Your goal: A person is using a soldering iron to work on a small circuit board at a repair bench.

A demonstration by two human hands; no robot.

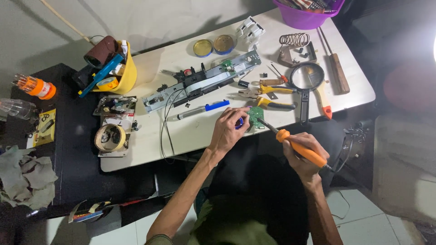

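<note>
My left hand (229, 129) pinches a small green circuit board (256, 117) at the near edge of the white table (195, 131). A blue bit shows between its fingers. My right hand (303, 152) grips an orange-handled soldering iron (299, 147), its dark tip touching the board's right side. The iron's cord trails off to the right. Just behind the board lie yellow-handled pliers (272, 104) and a blue-and-silver pen-like tool (204, 109).
A long grey printer-style mechanism (200, 81) lies across the table's middle. Further back lie two round tins (213, 45), a coiled iron stand (295, 45), a magnifying glass (309, 77) and a purple basket (304, 16). A yellow tub of tools (113, 68) stands at left.
</note>
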